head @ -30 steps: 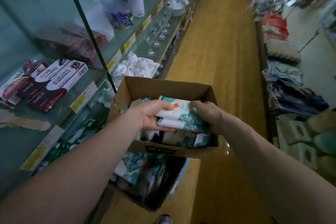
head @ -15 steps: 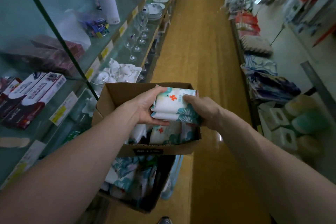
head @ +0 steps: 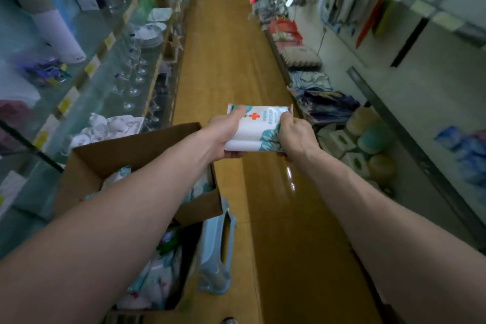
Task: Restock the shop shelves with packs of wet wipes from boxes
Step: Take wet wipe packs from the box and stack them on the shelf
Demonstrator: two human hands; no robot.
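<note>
A stack of wet wipe packs (head: 256, 129), white with teal leaves and a red cross, hangs over the aisle floor. My left hand (head: 227, 130) grips its left end and my right hand (head: 295, 137) grips its right end. Below my left forearm an open cardboard box (head: 126, 150) holds more packs. A second open box (head: 168, 281) under it also contains packs.
Glass shelves (head: 86, 102) on the left carry wine glasses, white crockery and a tall bottle. Shelves on the right (head: 373, 118) hold folded cloths, tissue boxes and rolls. A pale blue stool (head: 215, 252) stands beside the lower box. The wooden floor (head: 226, 55) runs ahead.
Both hands lifted the stack of packs out of the upper box and carried it right, over the aisle. The view swung right, toward the right-hand shelves.
</note>
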